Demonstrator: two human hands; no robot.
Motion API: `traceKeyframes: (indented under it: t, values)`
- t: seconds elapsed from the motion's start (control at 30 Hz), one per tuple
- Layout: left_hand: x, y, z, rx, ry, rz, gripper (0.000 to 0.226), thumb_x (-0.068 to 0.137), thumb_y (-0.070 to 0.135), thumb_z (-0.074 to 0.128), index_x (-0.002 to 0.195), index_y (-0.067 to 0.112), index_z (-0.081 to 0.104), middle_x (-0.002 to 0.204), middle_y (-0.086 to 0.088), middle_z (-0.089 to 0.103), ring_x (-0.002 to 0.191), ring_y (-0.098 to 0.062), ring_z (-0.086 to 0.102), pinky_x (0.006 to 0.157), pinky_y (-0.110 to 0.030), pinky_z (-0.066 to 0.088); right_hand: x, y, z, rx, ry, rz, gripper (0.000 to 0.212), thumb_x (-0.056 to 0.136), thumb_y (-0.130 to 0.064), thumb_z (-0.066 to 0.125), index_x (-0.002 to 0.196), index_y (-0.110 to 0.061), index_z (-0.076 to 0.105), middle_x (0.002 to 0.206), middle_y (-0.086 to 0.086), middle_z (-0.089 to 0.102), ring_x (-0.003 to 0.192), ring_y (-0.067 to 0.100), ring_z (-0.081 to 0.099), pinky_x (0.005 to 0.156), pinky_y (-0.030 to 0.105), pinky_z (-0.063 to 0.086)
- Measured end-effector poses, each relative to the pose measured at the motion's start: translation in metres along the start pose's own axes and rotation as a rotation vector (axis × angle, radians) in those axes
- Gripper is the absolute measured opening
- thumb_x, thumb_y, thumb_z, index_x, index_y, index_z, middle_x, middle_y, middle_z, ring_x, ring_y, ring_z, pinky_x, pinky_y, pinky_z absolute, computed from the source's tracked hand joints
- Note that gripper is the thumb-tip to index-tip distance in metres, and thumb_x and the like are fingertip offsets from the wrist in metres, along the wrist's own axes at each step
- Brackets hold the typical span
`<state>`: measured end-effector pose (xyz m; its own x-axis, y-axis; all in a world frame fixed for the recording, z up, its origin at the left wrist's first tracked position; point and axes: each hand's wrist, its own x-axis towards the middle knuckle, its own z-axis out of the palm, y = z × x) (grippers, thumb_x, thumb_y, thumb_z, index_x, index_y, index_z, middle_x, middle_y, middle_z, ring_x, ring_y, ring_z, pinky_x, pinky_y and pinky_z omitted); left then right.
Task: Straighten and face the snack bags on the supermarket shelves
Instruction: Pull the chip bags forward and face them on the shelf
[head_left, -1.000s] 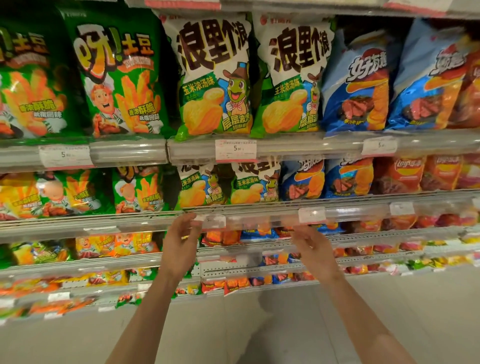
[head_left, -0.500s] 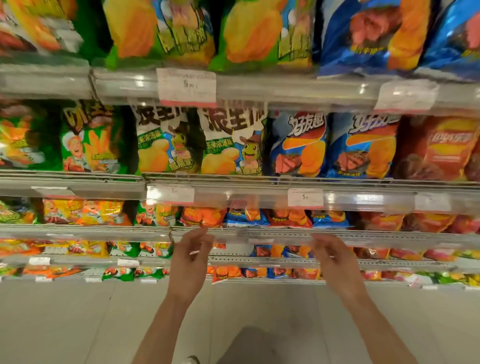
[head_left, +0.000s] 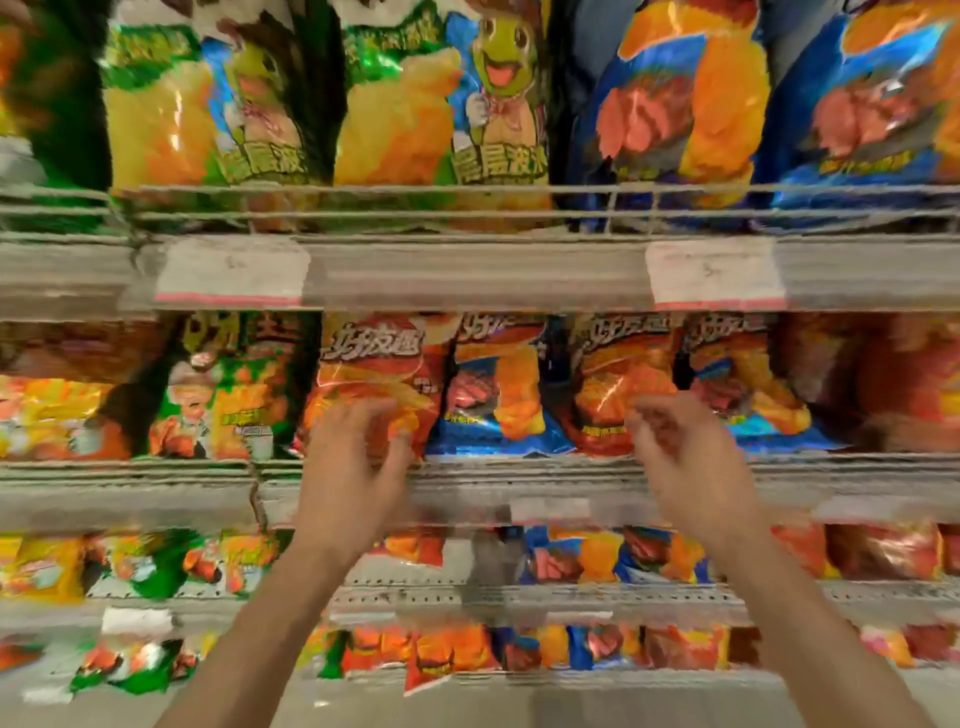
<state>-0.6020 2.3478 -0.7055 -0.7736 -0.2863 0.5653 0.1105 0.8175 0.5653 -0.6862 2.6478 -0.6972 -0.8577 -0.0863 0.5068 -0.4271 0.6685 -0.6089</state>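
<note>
Basically both hands were up at the middle shelf (head_left: 519, 470), w/ the frame motion-blurred so finger detail was soft. Left hand (head_left: 353, 462) sat at the lower front of the orange-red snack bag (head_left: 374, 384), fingers spread and loosely bent; looked like it touched the bag's bottom corner, but couldn't tell if it was a real pinch or just contact. Right hand (head_left: 685, 457) hovered in front of the second orange bag (head_left: 618, 395), fingers half-curled, holding nothing as far as I could see, prob. not touching yet.

Bags stood upright in a row behind the shelf's wire rail: blue bag (head_left: 493, 395) between the two orange ones, another blue bag (head_left: 748, 395) to the right, green bag (head_left: 228, 395) to the left. Left orange bag seemed to lean a bit over its neighbour.

Handling, my read: air-filled foil pouches, v. light, soft, crinkly, slick film. Contents fragile, so no squeezing the belly. Better to take them by the side seams or top crimp, or nudge w/ flat fingers at the bottom corners, then square the face to the rail. Slick film meant a light push could slide or tip the next bag too. Task looked early on this shelf; lower shelves (head_left: 519, 592) were visibly messier.
</note>
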Motion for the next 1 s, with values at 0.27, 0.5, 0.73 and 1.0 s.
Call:
traceKeyframes:
  t: [0.27,0.5,0.73,1.0]
  values:
    - [0.011,0.011,0.046,0.157,-0.042,0.274,0.035,0.091,0.032,0.057,0.119,0.014,0.069,0.116,-0.005,0.067,0.11,-0.027,0.057,0.095,-0.042,0.047,0.012,0.028,0.02,-0.228,0.207,-0.063,0.053,0.095,-0.039,0.066,0.133,-0.003,0.058,0.124,0.019,0.054,0.119,0.035,0.048,0.104,0.041,0.037]
    - [0.014,0.016,0.062,0.301,-0.157,0.22,0.04,0.102,0.035,0.05,0.135,0.018,0.064,0.144,-0.003,0.057,0.126,-0.029,0.05,0.105,-0.047,0.042,0.024,0.028,0.019,-0.213,0.065,0.097,0.055,0.096,-0.054,0.056,0.12,-0.005,0.057,0.112,0.016,0.065,0.106,0.039,0.062,0.082,0.042,0.051]
    - [0.007,0.021,0.06,0.289,-0.202,0.161,0.061,0.094,0.046,0.03,0.138,0.02,0.063,0.149,-0.003,0.054,0.133,-0.029,0.046,0.109,-0.047,0.037,0.04,0.025,-0.003,0.117,0.09,0.162,0.061,0.093,-0.047,0.067,0.136,-0.006,0.055,0.11,0.008,0.068,0.104,0.028,0.064,0.085,0.034,0.048]
    - [0.004,0.019,0.063,0.253,-0.186,0.158,0.054,0.098,0.043,0.032,0.134,0.023,0.066,0.146,-0.001,0.057,0.132,-0.026,0.047,0.106,-0.043,0.036,0.037,0.032,-0.023,0.28,0.2,0.182,0.065,0.091,-0.046,0.07,0.14,-0.009,0.054,0.124,0.006,0.065,0.111,0.025,0.064,0.098,0.041,0.054]
